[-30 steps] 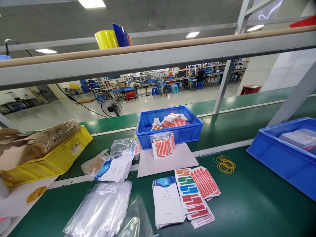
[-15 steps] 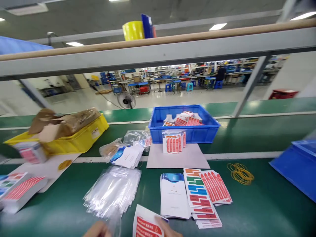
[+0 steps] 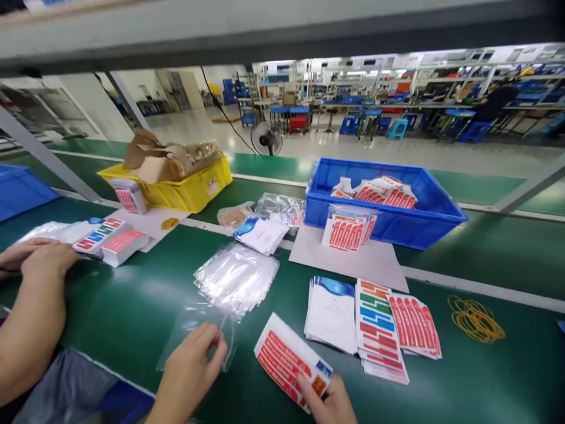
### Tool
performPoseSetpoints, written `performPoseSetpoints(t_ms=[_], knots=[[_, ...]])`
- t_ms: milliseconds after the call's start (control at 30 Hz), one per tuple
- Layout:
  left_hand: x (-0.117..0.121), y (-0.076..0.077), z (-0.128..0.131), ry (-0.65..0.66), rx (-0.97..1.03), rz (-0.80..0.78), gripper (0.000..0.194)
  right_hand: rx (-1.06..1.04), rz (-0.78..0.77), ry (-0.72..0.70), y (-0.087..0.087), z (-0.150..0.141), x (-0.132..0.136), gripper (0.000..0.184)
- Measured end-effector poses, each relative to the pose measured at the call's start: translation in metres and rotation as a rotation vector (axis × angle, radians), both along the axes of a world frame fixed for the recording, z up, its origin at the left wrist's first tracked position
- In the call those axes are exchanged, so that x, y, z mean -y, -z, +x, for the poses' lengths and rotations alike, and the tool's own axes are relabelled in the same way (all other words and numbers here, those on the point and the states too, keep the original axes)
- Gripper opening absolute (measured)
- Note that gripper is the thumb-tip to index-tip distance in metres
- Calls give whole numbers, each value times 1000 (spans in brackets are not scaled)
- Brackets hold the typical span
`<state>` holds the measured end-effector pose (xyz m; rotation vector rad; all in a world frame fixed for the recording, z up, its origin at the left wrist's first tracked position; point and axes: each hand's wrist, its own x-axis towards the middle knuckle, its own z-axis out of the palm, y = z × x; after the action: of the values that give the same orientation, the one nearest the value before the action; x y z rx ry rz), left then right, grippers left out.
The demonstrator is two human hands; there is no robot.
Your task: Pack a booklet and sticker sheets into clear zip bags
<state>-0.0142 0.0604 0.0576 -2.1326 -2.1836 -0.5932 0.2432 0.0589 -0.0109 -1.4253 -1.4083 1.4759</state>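
Note:
My left hand (image 3: 194, 362) is closed, thumb and fingers pinching a clear plastic bag (image 3: 176, 333) that spreads out to its left over the green bench. In my right hand (image 3: 331, 401), thumb on top, is a small set of sticker sheets (image 3: 286, 359), red strips uppermost, with blue and orange bits at its right edge. Ahead of my left hand lies a pile of clear bags (image 3: 238, 277). Beyond my right hand are a stack of white booklets (image 3: 331, 315) with blue tops, multicoloured sticker sheets (image 3: 379, 324) and red sticker sheets (image 3: 415, 324).
A blue bin (image 3: 388, 227) holds packed sets; one bagged set (image 3: 346, 229) leans on its front. Yellow rubber bands (image 3: 477, 321) lie right. A yellow bin (image 3: 194, 194) holds brown paper. At left, a co-worker's hands (image 3: 46, 259) are near more stacks. A shelf beam (image 3: 265, 35) crosses overhead.
The view has turned left and downward, bringing the co-worker's arms into sight. Both my hands show more fully, and the bag in my left hand now lies apart from the pile.

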Motion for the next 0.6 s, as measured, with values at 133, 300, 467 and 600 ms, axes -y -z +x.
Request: performPoseSetpoints(t_ms=[133,300,467,600], knots=[[2,36,37,98,151,-245,22,-333,-205,102,-19,5,3,53],[8,49,60,114,313,-335,23,-298,-180,85,-19,4,11,47],[7,53,65,143,277,-367,24,-326,-270,-27,-6,6,20,54],[6,55,70,161,235,-417,24,-403,-313,-86,-2,11,18,54]])
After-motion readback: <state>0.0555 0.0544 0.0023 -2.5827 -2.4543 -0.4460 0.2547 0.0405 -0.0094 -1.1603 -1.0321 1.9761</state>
